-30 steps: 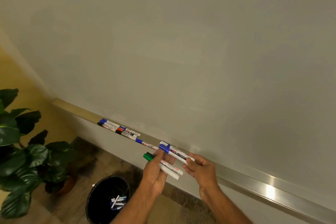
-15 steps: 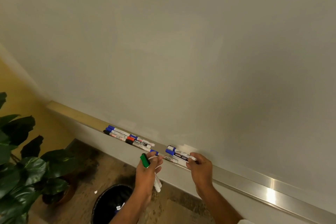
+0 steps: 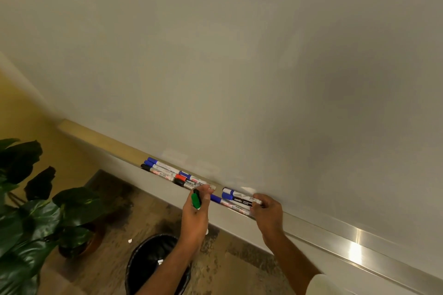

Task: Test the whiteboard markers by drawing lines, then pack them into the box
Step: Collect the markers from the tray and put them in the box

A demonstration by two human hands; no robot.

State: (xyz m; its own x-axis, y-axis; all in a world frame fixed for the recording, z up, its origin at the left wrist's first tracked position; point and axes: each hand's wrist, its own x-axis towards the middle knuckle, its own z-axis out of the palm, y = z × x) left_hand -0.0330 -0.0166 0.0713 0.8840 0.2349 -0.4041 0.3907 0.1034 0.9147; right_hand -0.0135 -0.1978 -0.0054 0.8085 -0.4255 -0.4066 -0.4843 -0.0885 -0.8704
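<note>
**blue markers parked on the tray, green one in the left hand**

light, stiff plastic barrels, a bit slick and keen to roll. best pinched mid-barrel or scooped up as a bundle, never by the cap, probably a pull-off fit. nothing fragile to fuss over. worth guarding against a roll off the ledge and down into the bin [image 3: 153,261] below, though.

left hand [image 3: 195,217] curled round a green-capped marker [image 3: 196,200], cap poking up past the knuckles, fingertips just reaching the marker tray [image 3: 335,239]. maybe a white barrel end peeking out under the palm too, can't say for sure. right hand [image 3: 267,217] with fingers bent over the tail ends of the blue-capped markers [image 3: 236,199], lying flat on the tray at the foot of the whiteboard [image 3: 239,67]. another row of markers [image 3: 172,175] just left of those on the same tray, with blue, red and black caps. no box anywhere in view, so no packing yet by the look of it.

versus a second ago: both hands clear of the tray back then, blue-capped ones up in the air between them, green one fanned out with a couple of white barrels in the left. half a second ago, already touching down on the tray. also gone from view: the drawn test lines at the top of the board, with the camera tipped lower now.
</note>
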